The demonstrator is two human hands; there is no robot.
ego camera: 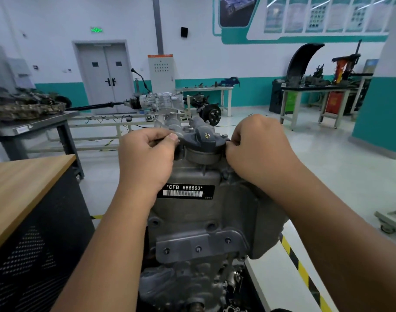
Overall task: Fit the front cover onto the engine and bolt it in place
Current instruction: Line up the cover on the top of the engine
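While I'm looking down over the engine (192, 278), the grey front cover (192, 212) sits against its face, barcode label reading CFB 666660 just below the oil filler cap (200, 140). That cap's my landmark. Left hand (147, 158) is just left of the cap at the cover's top edge, fingers curled with thumb and forefinger pinched together on something small I honestly can't make out. Right hand (257, 149) is just right of the cap, fingers curled in tight at the cover's upper corner, pinching something hidden too. Left of the cap, lower down, there's a wood-topped cabinet (23, 176). Well behind the cap, a gearbox (156, 102) on a stand.
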